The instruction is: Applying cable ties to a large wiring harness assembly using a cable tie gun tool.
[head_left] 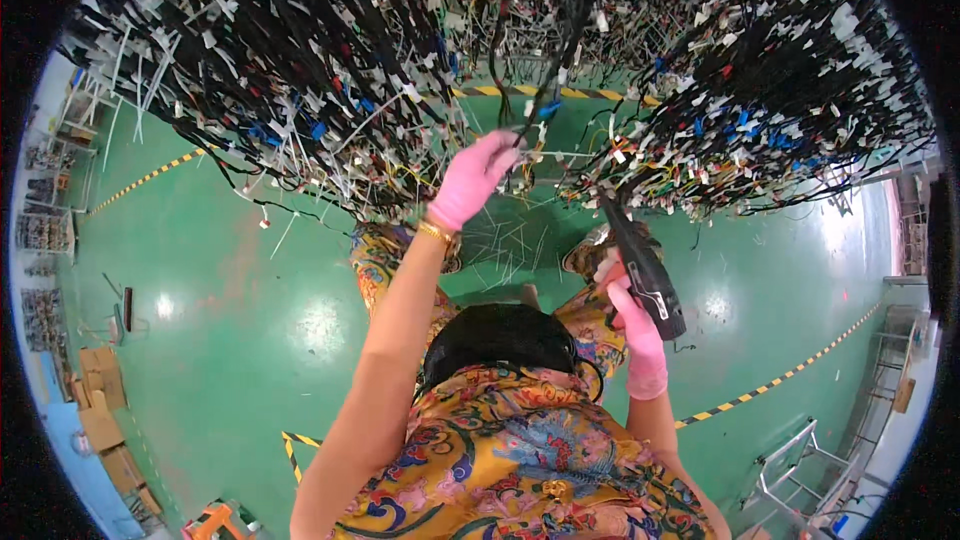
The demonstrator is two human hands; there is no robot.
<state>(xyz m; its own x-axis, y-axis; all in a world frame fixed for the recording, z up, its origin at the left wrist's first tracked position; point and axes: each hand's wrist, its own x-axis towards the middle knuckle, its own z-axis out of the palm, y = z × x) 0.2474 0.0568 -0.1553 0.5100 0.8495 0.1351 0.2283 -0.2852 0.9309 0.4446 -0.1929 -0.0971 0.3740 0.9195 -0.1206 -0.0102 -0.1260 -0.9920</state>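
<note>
My left hand [478, 180], in a pink glove, reaches forward with its fingers closed around a dark cable [550, 105] at the edge of the hanging wire bundles. A bit of blue shows on the cable just past my fingertips. In my right hand [628, 312], also gloved in pink, is a black hand-held power tool [645, 280] with a long tapered nose. Its nose tilts forward and left, toward the wires. Dense black wire harnesses [340, 60] with white, blue and red connectors hang in front of both hands.
More harnesses [780, 110] hang at the right. Loose white strips [505, 245] litter the green floor [230, 270] between my feet. Yellow-and-black tape [780, 370] marks the floor. Cardboard boxes [100, 410] stand at the far left, a metal frame [800, 470] at lower right.
</note>
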